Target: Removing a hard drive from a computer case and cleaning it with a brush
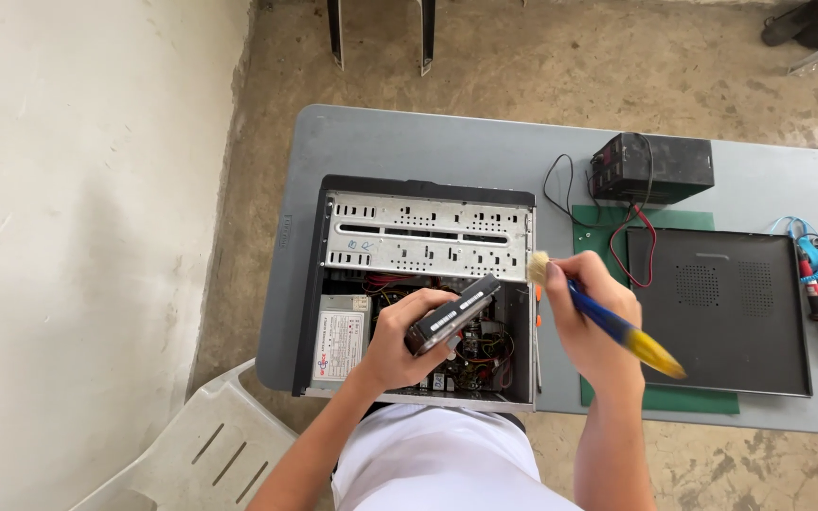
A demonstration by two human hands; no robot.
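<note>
From the head view, the left hand point(400, 345) is curled around a hard drive point(453, 314), fingers wrapped under it and thumb along its near side, holding it above the open computer case point(425, 289) that lies on the grey surface point(409, 142) toward its left edge. The drive's long axis runs slantwise, its far end tilted up and to the right, toward the case's right wall. The right hand point(594, 317) hovers just beside that wall, closed in a pinch on a brush point(608, 317) with a blue and yellow handle; the bristles point up-left and sit close to the drive's raised end without clearly touching it, while the handle trails down toward the surface's near edge. The brush hand is thus the nearer one to the drive's free end. Right of it a black panel point(721, 312) rests on a green mat point(674, 220).
</note>
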